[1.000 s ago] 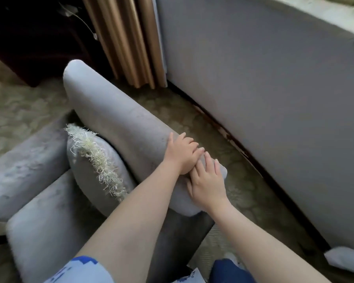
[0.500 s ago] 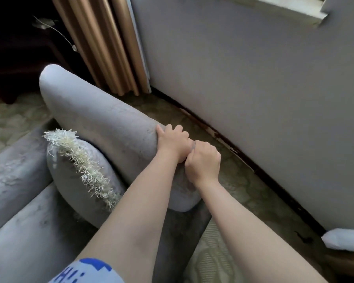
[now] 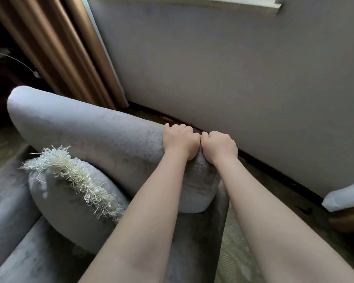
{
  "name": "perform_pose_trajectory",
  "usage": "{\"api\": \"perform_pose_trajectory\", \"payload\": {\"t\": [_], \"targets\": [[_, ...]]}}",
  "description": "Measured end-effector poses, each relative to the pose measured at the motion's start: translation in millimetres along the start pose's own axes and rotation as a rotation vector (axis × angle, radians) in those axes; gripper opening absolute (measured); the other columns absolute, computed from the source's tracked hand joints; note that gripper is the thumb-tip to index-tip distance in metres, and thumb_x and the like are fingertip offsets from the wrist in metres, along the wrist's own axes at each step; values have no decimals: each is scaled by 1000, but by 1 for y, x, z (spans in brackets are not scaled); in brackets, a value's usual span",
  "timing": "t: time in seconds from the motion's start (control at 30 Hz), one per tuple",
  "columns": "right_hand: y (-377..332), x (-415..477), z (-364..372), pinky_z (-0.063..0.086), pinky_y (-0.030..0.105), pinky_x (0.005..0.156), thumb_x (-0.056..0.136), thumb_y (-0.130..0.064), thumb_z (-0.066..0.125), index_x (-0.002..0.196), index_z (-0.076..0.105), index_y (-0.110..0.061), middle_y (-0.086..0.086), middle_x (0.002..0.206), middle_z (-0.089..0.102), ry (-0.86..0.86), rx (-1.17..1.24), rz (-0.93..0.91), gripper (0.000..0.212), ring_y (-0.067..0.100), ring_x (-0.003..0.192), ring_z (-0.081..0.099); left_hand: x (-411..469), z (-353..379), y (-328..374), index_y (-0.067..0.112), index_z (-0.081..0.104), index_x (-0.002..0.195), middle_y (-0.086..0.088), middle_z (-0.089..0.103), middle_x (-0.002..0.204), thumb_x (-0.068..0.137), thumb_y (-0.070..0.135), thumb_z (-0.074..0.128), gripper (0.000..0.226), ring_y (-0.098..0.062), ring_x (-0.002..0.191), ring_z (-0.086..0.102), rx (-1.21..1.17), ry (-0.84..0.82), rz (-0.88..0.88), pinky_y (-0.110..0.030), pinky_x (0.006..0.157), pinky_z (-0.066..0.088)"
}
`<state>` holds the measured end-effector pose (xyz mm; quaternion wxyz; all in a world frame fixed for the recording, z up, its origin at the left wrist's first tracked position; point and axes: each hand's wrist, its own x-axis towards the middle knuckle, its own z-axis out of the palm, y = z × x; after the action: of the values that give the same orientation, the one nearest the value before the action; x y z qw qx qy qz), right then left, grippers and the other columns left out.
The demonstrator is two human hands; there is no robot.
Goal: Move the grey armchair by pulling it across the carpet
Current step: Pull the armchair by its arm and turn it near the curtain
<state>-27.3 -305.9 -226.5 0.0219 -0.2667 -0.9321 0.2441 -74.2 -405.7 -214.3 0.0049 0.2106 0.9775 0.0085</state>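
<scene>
My left hand [image 3: 181, 142] and right hand [image 3: 220, 147] touched side by side, fingers clamped over the back of the grey armchair [image 3: 86, 133], which stretched toward nine o'clock on the carpet [image 3: 236, 252].

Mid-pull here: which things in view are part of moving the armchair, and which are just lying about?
In the job: grey armchair, left hand and right hand gripping its back, carpet.
Lying about: fringed cushion on the seat, curtain, wall, white object by the wall.
</scene>
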Motion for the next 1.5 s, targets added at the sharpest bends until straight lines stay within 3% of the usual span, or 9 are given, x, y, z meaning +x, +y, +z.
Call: {"api": "perform_pose_trajectory", "payload": {"t": [0.3, 0.5, 0.63, 0.7, 0.8, 1.03, 1.37, 1.5], "targets": [[23, -39, -12, 37, 35, 74, 93, -37, 28, 102, 63, -10, 14, 111, 62, -33, -7, 72, 45, 34, 104, 55, -40, 0, 21, 14, 61, 100, -5, 60, 110, 92, 33, 27, 40, -26, 108, 48, -41, -3, 56, -45, 103, 22], [28, -30, -8, 35, 31, 65, 89, -38, 36, 71, 60, -14, 11, 89, 66, 31, 60, 110, 38, 33, 88, 58, -27, 6, 29, 18, 64, 96, -3, 61, 108, 93, 43, 24, 47, -25, 107, 49, -52, -9, -11, -45, 102, 21], [30, -29, -3, 33, 30, 62, 90, -42, 38, 63, 55, -15, 9, 82, 64, 97, 111, 98, 42, 33, 83, 58, -22, 6, 33, 19, 65, 102, -3, 61, 113, 94, 46, 20, 53, -25, 113, 48, -17, -30, -67, -46, 105, 17], [31, -29, -2, 34, 31, 63, 91, -41, 38, 65, 55, -16, 10, 86, 64, 95, 130, 90, 40, 34, 85, 58, -22, 4, 38, 18, 61, 106, -4, 60, 116, 94, 42, 21, 48, -27, 115, 47, 35, -84, -89, -49, 106, 16], [31, -29, -2, 34, 32, 67, 93, -37, 36, 83, 66, -12, 13, 96, 66, 100, 135, 70, 41, 36, 93, 59, -23, -1, 42, 21, 57, 107, -3, 59, 118, 93, 40, 24, 40, -30, 116, 46, 47, -115, -92, -52, 105, 17], [35, -52, -10, 38, 35, 75, 95, -34, 30, 103, 64, -7, 16, 111, 62, 29, 175, 34, 44, 36, 103, 55, -45, -3, 41, 22, 60, 113, -1, 55, 126, 93, 37, 20, 47, -26, 122, 43, 56, -89, -66, -54, 108, 12], [66, -121, -23, 39, 34, 78, 94, -32, 31, 99, 65, -8, 15, 109, 62, 52, 158, 153, 41, 34, 102, 54, -113, -4, 67, 18, 60, 106, -2, 57, 116, 94, 35, 20, 45, -27, 116, 45, 4, -97, 70, -55, 108, 10], [65, -115, -16, 34, 31, 67, 90, -31, 36, 80, 65, -10, 14, 96, 65, 165, 120, 204, 37, 33, 84, 54, -106, 2, 68, 18, 63, 99, -2, 60, 110, 93, 36, 22, 45, -26, 110, 46, -14, -59, 75, -55, 107, 11]]}}
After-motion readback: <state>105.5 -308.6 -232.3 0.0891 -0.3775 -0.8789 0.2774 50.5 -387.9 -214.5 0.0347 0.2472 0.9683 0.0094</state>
